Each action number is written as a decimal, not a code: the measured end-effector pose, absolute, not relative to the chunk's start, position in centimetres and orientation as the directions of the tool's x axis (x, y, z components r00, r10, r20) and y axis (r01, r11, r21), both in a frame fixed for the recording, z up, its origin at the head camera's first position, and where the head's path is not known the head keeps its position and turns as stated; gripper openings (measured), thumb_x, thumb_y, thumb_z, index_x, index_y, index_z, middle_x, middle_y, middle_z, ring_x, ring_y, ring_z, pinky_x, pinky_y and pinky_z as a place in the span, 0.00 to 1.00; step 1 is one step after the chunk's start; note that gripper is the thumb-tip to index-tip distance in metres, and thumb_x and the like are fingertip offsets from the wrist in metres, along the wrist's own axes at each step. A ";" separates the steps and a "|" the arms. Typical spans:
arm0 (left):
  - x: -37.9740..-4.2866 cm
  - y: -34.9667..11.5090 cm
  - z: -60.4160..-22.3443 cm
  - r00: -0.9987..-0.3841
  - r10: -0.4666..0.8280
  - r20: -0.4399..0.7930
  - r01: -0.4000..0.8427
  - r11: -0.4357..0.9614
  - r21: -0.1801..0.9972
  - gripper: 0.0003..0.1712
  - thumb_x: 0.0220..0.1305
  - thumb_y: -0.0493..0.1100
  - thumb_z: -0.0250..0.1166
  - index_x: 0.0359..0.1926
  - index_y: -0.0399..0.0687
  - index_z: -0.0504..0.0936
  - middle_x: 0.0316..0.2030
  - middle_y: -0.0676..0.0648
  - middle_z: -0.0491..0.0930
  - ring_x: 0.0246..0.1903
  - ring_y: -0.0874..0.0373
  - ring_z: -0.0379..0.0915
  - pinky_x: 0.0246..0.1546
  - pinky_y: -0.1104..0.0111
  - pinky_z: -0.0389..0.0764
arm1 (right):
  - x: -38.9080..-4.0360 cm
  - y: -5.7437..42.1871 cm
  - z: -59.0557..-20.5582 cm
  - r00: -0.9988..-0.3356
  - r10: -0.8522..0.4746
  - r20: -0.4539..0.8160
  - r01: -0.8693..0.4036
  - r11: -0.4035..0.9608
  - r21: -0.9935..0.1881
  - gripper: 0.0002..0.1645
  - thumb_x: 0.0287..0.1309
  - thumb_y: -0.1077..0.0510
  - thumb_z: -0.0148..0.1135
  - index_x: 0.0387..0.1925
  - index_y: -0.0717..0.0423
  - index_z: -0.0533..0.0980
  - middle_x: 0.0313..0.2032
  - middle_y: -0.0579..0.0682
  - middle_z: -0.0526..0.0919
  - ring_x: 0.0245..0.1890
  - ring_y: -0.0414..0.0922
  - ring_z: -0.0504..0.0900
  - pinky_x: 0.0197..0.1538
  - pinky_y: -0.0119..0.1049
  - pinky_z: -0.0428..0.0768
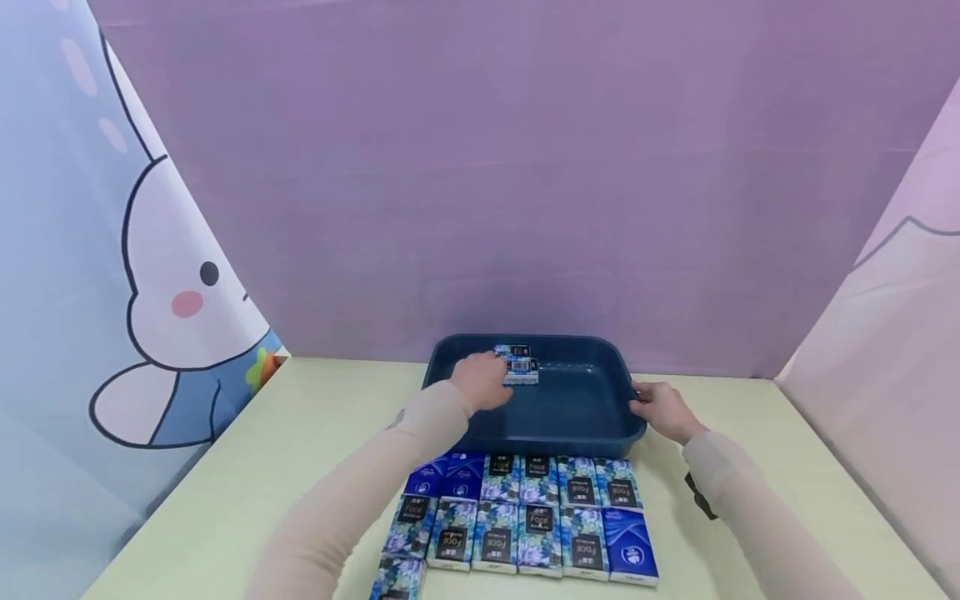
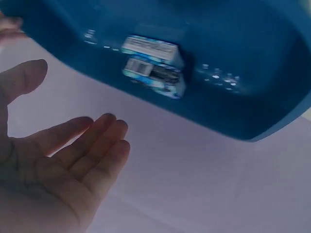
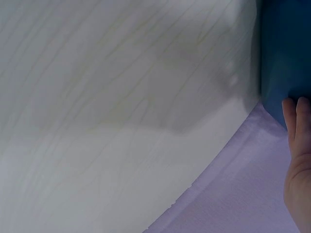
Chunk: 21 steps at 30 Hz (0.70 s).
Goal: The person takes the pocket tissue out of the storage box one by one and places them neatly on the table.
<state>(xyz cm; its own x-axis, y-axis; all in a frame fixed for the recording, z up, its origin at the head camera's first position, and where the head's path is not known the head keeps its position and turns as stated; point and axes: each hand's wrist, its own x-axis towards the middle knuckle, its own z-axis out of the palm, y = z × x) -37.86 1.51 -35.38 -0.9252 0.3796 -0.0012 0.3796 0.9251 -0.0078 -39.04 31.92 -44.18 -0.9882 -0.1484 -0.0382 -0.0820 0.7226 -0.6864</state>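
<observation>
My left hand (image 1: pixel 482 381) is over the left part of a dark blue plastic basin (image 1: pixel 592 442), its fingers extended. Inside the basin, two floral pocket tissue packs (image 2: pixel 151 65) sit side by side against the far wall. In the left wrist view nothing lies in the left hand (image 2: pixel 63 170), and a gap shows between its fingertips and the packs. My right hand (image 1: pixel 665 410) grips the basin's right rim, with two fingers (image 3: pixel 302 121) along the outer wall in the right wrist view. Its thumb is hidden there.
In front of the basin, rows of tissue packs (image 1: pixel 495 533) lie flat, mostly floral, several plain blue (image 1: pixel 630 546). The pale table (image 1: pixel 300 442) meets a purple cloth backdrop (image 1: pixel 525 167) behind the basin. A cartoon-printed cloth (image 1: pixel 180 250) hangs at the left.
</observation>
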 end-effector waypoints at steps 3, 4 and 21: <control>-39.7 2.2 -35.6 -0.943 0.332 -0.033 0.331 0.943 0.022 0.19 0.62 0.52 0.58 0.46 0.45 0.80 0.45 0.45 0.77 0.38 0.53 0.76 0.38 0.60 0.80 | -39.1 32.0 -44.2 -0.990 -0.142 -0.029 -0.082 0.718 -0.691 0.29 0.61 0.64 0.50 0.61 0.76 0.59 0.54 0.73 0.70 0.52 0.62 0.75 0.49 0.49 0.77; -40.3 2.4 -35.6 -0.949 0.314 -0.041 0.312 0.949 0.033 0.18 0.62 0.51 0.57 0.46 0.45 0.80 0.45 0.45 0.77 0.37 0.53 0.75 0.37 0.60 0.79 | -39.0 31.9 -44.2 -0.989 -0.145 -0.024 -0.088 0.716 -0.693 0.29 0.61 0.64 0.50 0.61 0.76 0.60 0.54 0.73 0.70 0.52 0.62 0.75 0.49 0.49 0.78; -47.5 6.2 -40.5 -0.992 0.046 -0.115 0.029 0.988 0.149 0.20 0.64 0.53 0.55 0.37 0.43 0.83 0.30 0.45 0.80 0.29 0.55 0.77 0.29 0.65 0.79 | -38.6 31.7 -44.3 -0.987 -0.159 0.030 -0.136 0.707 -0.694 0.28 0.60 0.65 0.51 0.59 0.77 0.60 0.55 0.74 0.68 0.52 0.63 0.74 0.46 0.47 0.79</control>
<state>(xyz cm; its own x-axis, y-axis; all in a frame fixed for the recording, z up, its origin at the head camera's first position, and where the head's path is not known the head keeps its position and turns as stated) -47.54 6.21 -40.48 -0.9923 0.0464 -0.1149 0.0289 0.9884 0.1491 -38.62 31.65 -44.35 -0.9868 -0.1593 0.0305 -0.1356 0.7072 -0.6939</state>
